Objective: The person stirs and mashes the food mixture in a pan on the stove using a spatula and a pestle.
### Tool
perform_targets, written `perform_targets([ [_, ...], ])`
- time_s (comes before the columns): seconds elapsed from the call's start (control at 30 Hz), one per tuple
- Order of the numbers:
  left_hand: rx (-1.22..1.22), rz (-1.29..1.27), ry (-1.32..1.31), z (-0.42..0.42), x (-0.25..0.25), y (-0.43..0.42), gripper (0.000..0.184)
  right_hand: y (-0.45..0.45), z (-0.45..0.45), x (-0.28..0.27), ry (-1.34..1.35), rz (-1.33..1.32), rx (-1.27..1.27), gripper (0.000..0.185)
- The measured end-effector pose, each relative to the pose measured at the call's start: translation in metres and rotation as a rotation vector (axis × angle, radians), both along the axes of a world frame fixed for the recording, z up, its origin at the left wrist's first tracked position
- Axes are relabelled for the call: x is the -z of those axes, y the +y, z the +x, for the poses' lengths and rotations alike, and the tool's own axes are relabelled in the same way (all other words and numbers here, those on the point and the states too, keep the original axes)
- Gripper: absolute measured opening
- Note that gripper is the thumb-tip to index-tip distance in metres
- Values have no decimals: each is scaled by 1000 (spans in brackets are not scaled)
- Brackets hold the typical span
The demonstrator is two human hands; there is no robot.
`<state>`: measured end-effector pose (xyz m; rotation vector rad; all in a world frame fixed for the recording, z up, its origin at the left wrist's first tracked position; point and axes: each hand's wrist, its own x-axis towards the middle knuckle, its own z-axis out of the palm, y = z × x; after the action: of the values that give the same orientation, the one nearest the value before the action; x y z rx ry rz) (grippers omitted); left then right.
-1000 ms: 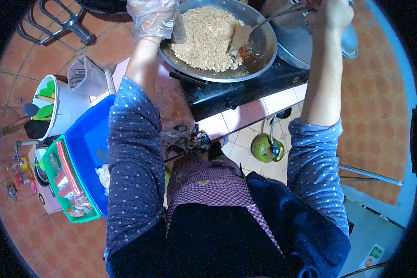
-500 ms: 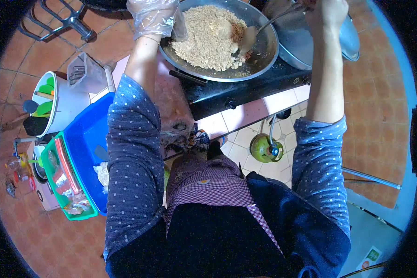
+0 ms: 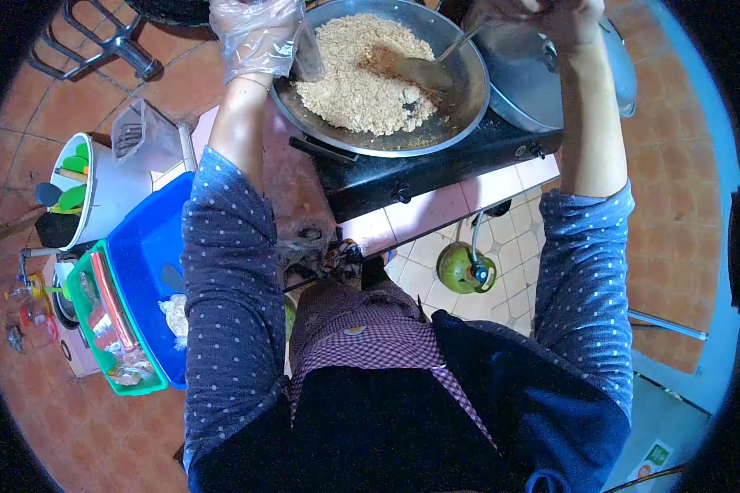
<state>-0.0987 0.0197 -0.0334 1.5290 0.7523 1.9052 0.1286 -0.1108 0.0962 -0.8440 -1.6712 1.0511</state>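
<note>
A wide metal wok (image 3: 469, 123) sits on the stove, holding pale, crumbly material (image 3: 345, 78) with a reddish-brown patch near its middle. My left hand (image 3: 259, 41), in a clear plastic glove, is at the wok's left rim; its fingers are hidden, so I cannot tell whether it grips the rim. At the upper right, my right hand (image 3: 571, 20) is closed on the handle of a metal spatula (image 3: 426, 74). The spatula's blade lies in the crumbly material. Part of the right hand is in shadow and cut off by the top edge.
Beneath the wok is a black gas stove (image 3: 444, 168). A second metal pan (image 3: 522, 74) stands to its right. A green gas cylinder (image 3: 460, 267) is below. At left are a white bucket (image 3: 111, 193) of utensils, a blue tub (image 3: 144, 238) and a green basket (image 3: 152, 384).
The spatula blade has moved left and slightly down into the crumbs, spreading the brown patch toward the middle. My right hand has shifted slightly; my left hand stays by the rim.
</note>
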Motion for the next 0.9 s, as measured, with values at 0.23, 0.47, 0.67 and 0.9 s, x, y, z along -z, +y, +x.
perform_targets([
  [0.23, 0, -40, -41, -3, 1, -2, 45, 39, -6, 30, 109, -276, -263, 55],
  [0.47, -46, -80, 25, -5, -2, -1, 43, 44, 8, -12, 51, -127, -355, 56],
  [0.67, -81, -21, 7, 1, 0, 2, 44, 43, -18, 26, 15, -350, -229, 53],
  [0.9, -29, -42, -24, 1, -1, -4, 47, 36, -8, 6, 93, -165, -212, 54],
])
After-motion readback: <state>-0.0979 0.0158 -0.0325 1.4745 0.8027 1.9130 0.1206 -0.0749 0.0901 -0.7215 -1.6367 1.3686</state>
